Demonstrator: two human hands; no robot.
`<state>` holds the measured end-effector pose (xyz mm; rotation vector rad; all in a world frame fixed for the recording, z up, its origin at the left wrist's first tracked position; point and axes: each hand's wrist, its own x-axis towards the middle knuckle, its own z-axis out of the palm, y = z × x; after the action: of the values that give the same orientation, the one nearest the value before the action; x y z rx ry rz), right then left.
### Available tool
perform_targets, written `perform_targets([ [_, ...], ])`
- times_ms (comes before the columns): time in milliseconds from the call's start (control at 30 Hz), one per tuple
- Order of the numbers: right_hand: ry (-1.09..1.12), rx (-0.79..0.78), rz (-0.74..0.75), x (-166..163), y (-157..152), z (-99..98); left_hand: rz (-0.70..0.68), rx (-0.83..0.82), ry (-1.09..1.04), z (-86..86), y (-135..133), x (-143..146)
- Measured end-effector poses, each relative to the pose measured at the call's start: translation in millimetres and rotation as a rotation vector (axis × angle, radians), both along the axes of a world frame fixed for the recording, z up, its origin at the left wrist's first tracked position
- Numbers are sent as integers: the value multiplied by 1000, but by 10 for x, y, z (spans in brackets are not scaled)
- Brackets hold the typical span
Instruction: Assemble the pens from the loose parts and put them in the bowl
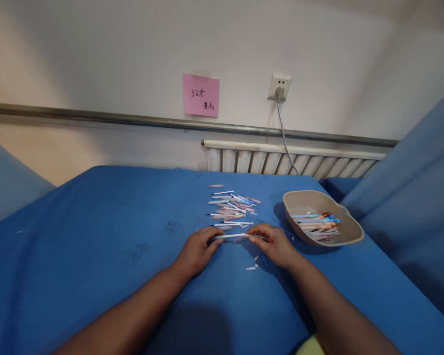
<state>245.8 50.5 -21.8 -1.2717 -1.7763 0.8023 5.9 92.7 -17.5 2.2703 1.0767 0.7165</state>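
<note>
Both of my hands rest on the blue table cloth (96, 231) and pinch the two ends of one thin white pen part (234, 236), held level between them. My left hand (197, 250) grips its left end, my right hand (273, 242) its right end. Just beyond my fingers lies a loose pile of pen parts (232, 207), white refills and pale barrels. Two small white bits (252, 267) lie on the cloth below my right hand.
A beige tray (350, 235) with several assembled pens stands to the right of my right hand. Behind the table are a radiator (251, 159), a wall socket with a grey cable (279, 88) and a pink note (201, 95). Blue covers rise at both sides.
</note>
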Motion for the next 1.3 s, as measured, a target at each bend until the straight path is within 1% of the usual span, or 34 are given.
perform_targets([
  [133,-197,39,38,-76,-60,54,-70,55,59,41,-96,53],
  [267,-290,83,108,-155,-108,70,-114,36,125,75,-176,91],
  [400,-299,117,111,-166,-126,72,-121,-3,114,102,-189,93],
  [567,-299,153,126,-157,-145,89,-172,-127,48,144,-187,88],
  [667,-314,157,143,-155,-158,93,-187,-174,24,160,-193,90],
  [800,-328,186,167,-157,-169,91,-190,-221,0,151,-187,91],
  [933,-348,218,196,-165,-187,113,-196,-332,-14,126,-170,83],
  [1000,-350,216,200,-167,-194,126,-207,-356,0,125,-172,81],
  [1067,-336,199,201,-165,-195,133,-214,-293,30,132,-184,81],
  [1167,-288,151,189,-162,-180,122,-219,-130,106,140,-213,83],
  [1300,-216,19,149,-172,-148,59,-222,2,185,128,-234,86],
])
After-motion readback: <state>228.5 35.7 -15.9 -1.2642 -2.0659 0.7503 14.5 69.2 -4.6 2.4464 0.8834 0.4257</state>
